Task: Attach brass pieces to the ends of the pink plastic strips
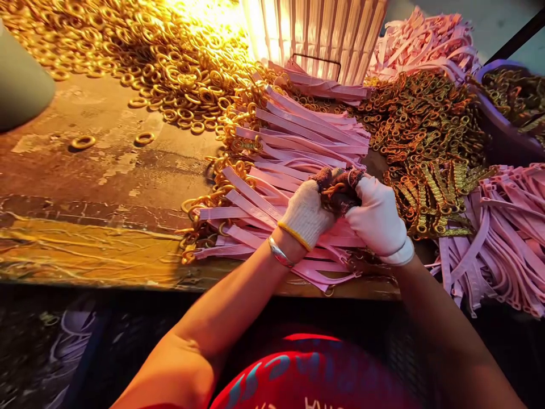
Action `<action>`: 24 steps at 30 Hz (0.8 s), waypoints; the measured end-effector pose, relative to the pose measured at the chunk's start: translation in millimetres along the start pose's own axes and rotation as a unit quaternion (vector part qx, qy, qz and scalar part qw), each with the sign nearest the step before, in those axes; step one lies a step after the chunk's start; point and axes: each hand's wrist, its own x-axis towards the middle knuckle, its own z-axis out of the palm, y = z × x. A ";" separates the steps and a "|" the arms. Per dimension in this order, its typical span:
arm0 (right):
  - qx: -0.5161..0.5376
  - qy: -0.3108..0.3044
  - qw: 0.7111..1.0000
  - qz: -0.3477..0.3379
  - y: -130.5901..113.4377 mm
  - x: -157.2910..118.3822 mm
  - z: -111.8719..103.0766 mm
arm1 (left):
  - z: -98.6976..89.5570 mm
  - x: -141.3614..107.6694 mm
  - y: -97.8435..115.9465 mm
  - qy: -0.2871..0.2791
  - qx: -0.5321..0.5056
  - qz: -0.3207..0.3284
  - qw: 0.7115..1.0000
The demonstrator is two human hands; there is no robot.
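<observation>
Silver bracelet (pixel 280 253) around bare left wrist (pixel 293 246). Just beyond the bracelet: left hand (pixel 310 209), gloved in white knit with yellow hem (pixel 294 237), fingers (pixel 322 177) curled inward. Right of the bracelet and farther out: right hand (pixel 378 216), white-gloved, fingers (pixel 354 178) bent toward the left ones, tips close together; exact contact hidden in shadow. Near side of the bracelet: bare left forearm (pixel 238 301). Well right of it: bare right forearm (pixel 438 318), at inward slant.

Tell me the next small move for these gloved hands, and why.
Perhaps the left hand and right hand should part slightly to show the small metal piece: they meet at it, over the pink straps, and hide part of it.
</observation>
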 end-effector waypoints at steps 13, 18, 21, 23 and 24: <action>-0.017 0.101 0.991 -0.081 8.4 -16.8 -10.1 | -21.8 -25.8 3.2 -0.109 -0.140 -0.094 0.980; 0.065 0.144 0.986 -0.056 12.7 -17.8 -13.1 | -19.4 -29.8 3.2 -0.137 -0.113 -0.109 0.978; 0.116 0.122 0.986 -0.012 14.7 -20.6 -14.6 | -17.1 -34.3 4.0 -0.155 -0.055 -0.083 0.983; 0.130 0.110 0.985 -0.002 15.1 -22.7 -15.4 | -15.7 -37.8 5.9 -0.155 0.002 -0.061 0.986; 0.129 0.104 0.986 -0.001 15.2 -23.5 -15.8 | -15.1 -39.5 7.0 -0.147 0.037 -0.044 0.987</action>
